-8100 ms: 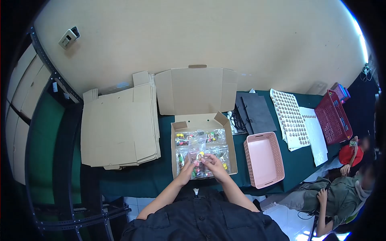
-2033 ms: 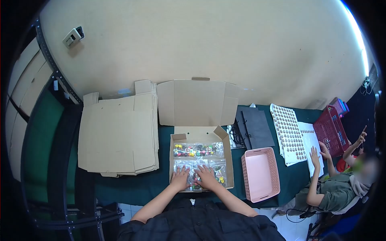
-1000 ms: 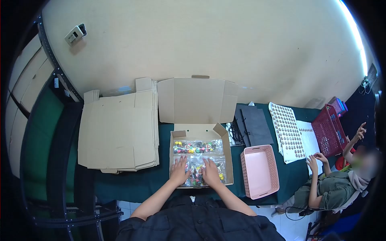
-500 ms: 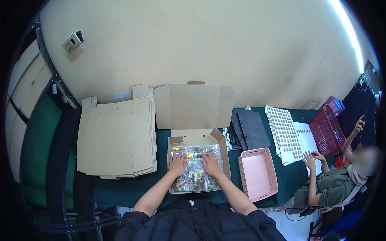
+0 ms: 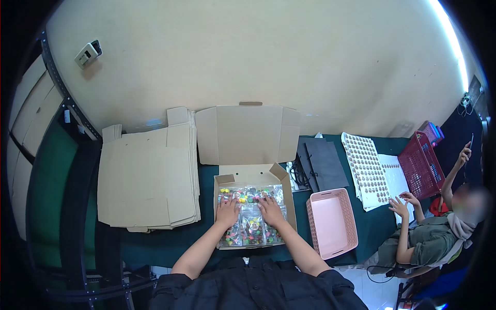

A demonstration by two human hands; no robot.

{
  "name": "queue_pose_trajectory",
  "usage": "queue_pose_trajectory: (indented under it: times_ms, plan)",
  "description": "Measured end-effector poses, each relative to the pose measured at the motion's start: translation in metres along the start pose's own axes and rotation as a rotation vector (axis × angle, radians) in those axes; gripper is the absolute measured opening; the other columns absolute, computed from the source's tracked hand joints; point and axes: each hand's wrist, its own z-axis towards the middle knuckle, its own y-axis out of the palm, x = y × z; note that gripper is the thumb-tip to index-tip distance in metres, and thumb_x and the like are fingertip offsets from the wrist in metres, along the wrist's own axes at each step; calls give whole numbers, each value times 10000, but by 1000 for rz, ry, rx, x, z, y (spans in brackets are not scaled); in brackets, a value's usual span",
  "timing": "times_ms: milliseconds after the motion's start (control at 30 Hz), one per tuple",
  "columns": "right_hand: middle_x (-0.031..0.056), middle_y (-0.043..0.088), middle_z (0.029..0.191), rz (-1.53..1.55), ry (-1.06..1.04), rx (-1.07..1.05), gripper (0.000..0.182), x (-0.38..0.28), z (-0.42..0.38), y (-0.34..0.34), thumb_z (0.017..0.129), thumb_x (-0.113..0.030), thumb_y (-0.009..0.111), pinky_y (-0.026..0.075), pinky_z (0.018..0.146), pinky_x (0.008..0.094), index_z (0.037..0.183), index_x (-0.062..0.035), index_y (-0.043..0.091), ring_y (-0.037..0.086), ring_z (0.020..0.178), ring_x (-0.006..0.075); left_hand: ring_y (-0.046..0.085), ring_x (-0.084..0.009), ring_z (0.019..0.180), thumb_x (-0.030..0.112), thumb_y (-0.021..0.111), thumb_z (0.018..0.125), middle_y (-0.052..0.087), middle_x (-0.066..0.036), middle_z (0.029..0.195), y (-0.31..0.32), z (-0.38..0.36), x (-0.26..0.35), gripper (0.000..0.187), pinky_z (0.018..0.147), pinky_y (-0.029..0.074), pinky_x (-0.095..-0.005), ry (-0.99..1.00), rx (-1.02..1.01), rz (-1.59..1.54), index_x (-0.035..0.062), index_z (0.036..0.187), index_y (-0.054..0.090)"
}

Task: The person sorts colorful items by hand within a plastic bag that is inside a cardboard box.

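An opened cardboard box (image 5: pixel 291 206) stands in front of me, its lid (image 5: pixel 250 134) raised against the wall. Inside lie clear plastic bags (image 5: pixel 253 227) filled with small colourful pieces, too small to name. My left hand (image 5: pixel 227 211) rests flat on the bags at the left, fingers spread. On the right side my right hand (image 5: pixel 270 211) lies on them in the same way, fingers apart. Both hands press on the upper part of the bags and hold nothing.
Flattened cardboard boxes (image 5: pixel 147 178) are stacked at left. Right of the box are black paper bags (image 5: pixel 323 165), a pink basket (image 5: pixel 333 222), sticker sheets (image 5: pixel 366 170) and a maroon basket (image 5: pixel 421 165). Another person (image 5: pixel 429 240) sits at the right end, hands over the sheets.
My hands stay on the bags with hardly any movement. The view has shifted slightly. At right, the other person's hands have moved a little.
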Motion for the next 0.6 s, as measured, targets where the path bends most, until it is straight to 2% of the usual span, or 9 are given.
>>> queue_pose_trajectory:
  times_ms: [67,133,267,300,367,433,467,533,600]
  plan:
    - [178,325,1352,5,33,2,423,-1,0,-1,888,-352,414,241,1024,438,1248,-134,449,274,1236,412,147,-376,1304,376,350,897,188,-103,1432,-3,-4,3,521,1044,177,-484,1,5,-27,101,1337,306]
    - [182,318,1354,-23,-4,61,439,-9,-2,-5,868,-345,455,240,1020,450,1256,-140,437,263,1245,408,125,-396,1304,331,419,879,149,-127,1437,-7,-11,8,532,1036,182,-507,33,133,-67,90,1337,296]
    - [184,299,1358,-1,-176,91,552,-29,-16,-12,787,-327,583,231,1004,499,1278,-158,396,227,1269,395,100,-417,1303,351,521,821,105,-153,1440,-17,-42,12,630,1025,194,-527,93,69,-155,87,1340,280]
    - [184,299,1358,1,-174,87,552,-35,-23,-16,787,-327,583,231,1004,499,1278,-158,396,227,1269,395,105,-426,1300,359,584,771,100,-158,1440,-20,-52,12,706,1020,207,-529,129,-14,-93,87,1342,269]
    - [167,283,1369,-28,-207,-84,630,-50,-39,-21,740,-330,631,217,999,525,1291,-163,376,213,1276,388,110,-435,1296,367,648,722,95,-163,1440,-27,-67,10,785,1016,220,-530,155,-101,-31,88,1344,259]
    - [159,283,1371,-22,-233,-136,669,-52,-52,-22,709,-357,656,208,998,539,1290,-175,381,209,1280,382,135,-443,1289,340,736,629,88,-160,1442,-30,-79,6,901,1011,235,-530,147,-288,-79,94,1346,249]
    - [154,279,1375,-52,-223,-214,693,-51,-57,-23,690,-360,673,204,1000,539,1293,-186,380,208,1282,379,174,-456,1272,272,746,624,96,-174,1438,-31,-83,4,903,1036,232,-471,152,-306,-92,113,1352,236]
    - [138,270,1384,-102,-183,-350,789,-44,-64,-20,623,-344,736,201,1005,540,1309,-244,358,208,1286,374,189,-449,1270,258,757,609,123,-168,1434,-22,-85,-2,904,1028,250,-468,137,-322,-113,121,1347,254]
    - [133,269,1386,-113,-150,-377,821,-40,-69,-18,603,-328,753,209,1006,534,1313,-264,346,212,1284,375,205,-442,1268,245,767,593,149,-162,1429,-20,-86,-2,905,1021,269,-465,127,-336,-134,129,1341,272]
